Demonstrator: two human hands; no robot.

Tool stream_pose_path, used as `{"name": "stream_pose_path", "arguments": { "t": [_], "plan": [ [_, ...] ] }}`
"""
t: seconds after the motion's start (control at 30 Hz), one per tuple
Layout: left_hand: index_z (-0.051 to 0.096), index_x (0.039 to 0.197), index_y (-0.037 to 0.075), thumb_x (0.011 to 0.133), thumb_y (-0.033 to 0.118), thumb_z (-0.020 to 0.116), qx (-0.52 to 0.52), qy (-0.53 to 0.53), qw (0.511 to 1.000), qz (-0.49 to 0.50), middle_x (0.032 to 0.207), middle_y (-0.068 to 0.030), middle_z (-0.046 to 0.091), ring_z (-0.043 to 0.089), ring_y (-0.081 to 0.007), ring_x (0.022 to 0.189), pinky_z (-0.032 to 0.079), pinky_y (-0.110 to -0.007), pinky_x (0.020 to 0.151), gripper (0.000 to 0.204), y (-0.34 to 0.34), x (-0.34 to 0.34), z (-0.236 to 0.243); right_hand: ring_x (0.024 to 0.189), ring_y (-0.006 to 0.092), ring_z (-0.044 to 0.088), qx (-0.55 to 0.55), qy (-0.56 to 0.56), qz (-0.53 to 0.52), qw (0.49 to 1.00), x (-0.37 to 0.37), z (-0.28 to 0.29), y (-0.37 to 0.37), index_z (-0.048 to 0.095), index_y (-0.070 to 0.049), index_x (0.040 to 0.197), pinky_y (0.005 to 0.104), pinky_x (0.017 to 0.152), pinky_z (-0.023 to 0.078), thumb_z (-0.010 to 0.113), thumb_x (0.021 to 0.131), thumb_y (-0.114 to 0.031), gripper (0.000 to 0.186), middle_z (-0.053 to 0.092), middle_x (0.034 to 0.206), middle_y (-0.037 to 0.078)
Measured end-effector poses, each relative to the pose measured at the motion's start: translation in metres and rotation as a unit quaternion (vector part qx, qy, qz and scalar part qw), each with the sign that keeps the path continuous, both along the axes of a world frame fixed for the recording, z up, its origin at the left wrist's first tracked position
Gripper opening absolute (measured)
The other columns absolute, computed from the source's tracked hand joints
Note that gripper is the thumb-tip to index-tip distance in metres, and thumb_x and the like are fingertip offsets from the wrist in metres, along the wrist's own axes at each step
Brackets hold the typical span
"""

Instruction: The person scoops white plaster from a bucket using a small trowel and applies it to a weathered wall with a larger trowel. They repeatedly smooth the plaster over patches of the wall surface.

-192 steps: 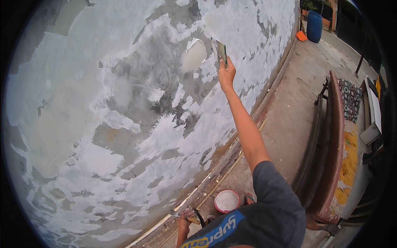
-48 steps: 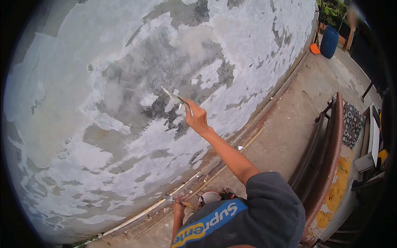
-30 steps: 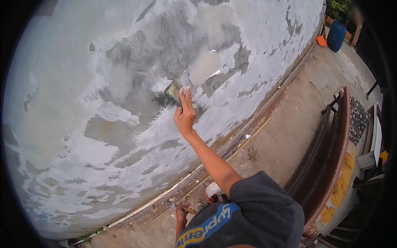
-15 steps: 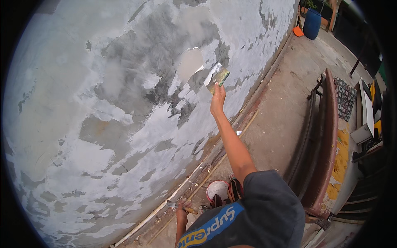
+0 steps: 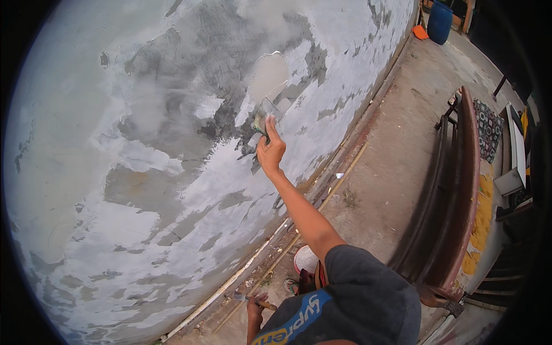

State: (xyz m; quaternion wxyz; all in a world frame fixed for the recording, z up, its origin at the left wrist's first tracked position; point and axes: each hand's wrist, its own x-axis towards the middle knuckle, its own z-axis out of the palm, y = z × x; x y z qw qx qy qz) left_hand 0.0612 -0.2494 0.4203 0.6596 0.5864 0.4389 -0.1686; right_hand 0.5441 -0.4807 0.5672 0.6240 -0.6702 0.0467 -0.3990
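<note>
My right hand (image 5: pixel 271 150) is stretched out to the wall (image 5: pixel 167 230), fingers pressed on a wide, flat putty spreader (image 5: pixel 265 112) whose blade lies against the surface. Just above the blade is a smooth pale patch of fresh putty (image 5: pixel 270 75) with a raised white edge. Around it the wall is mottled grey and white. Low down by my body, my left hand (image 5: pixel 255 310) grips a putty knife (image 5: pixel 265 304) by its wooden handle, its metal blade pointing to the left.
A white bucket (image 5: pixel 305 260) stands on the ground beside my feet, partly hidden by my shirt. Thin pipes (image 5: pixel 293 244) run along the wall's foot. To the right is a long brown bench (image 5: pixel 468 190); a blue barrel (image 5: pixel 440 23) and an orange dustpan-like piece (image 5: pixel 420 32) are far off.
My right hand has moved left and slightly down with the spreader, from right of the putty patch to below it, and the spreader has turned. The left hand still holds the putty knife.
</note>
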Motion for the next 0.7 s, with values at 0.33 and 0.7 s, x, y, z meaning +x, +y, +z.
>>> {"name": "stream_pose_path", "arguments": {
  "t": [0.33, 0.7],
  "plan": [
    [0.052, 0.128, 0.004, 0.103, 0.042, 0.026, -0.015, -0.068, 0.993, -0.096, 0.117, -0.019, 0.064, 0.062, -0.0269, 0.107, 0.048, -0.041, 0.091, 0.051, -0.047, 0.088, 0.014, 0.084, 0.0353, 0.065, -0.067, 0.083, 0.078, 0.991, -0.018, 0.06, -0.151, 0.058, -0.012, 0.128, 0.0366, 0.077, 0.049, 0.047, 0.08, 0.006, 0.053, 0.064, 0.113, 0.02],
    [0.05, 0.129, 0.006, 0.103, 0.044, 0.025, -0.014, -0.033, 0.998, -0.059, 0.117, -0.0184, 0.064, 0.061, -0.0268, 0.11, 0.047, -0.043, 0.091, 0.052, -0.069, 0.054, 0.006, 0.114, 0.0321, 0.058, -0.231, -0.102, -0.002, 0.968, 0.041, 0.107, -0.135, 0.058, -0.02, 0.128, 0.0384, 0.085, 0.052, 0.048, 0.074, 0.009, 0.062, 0.059, 0.127, 0.011]
  ]
}}
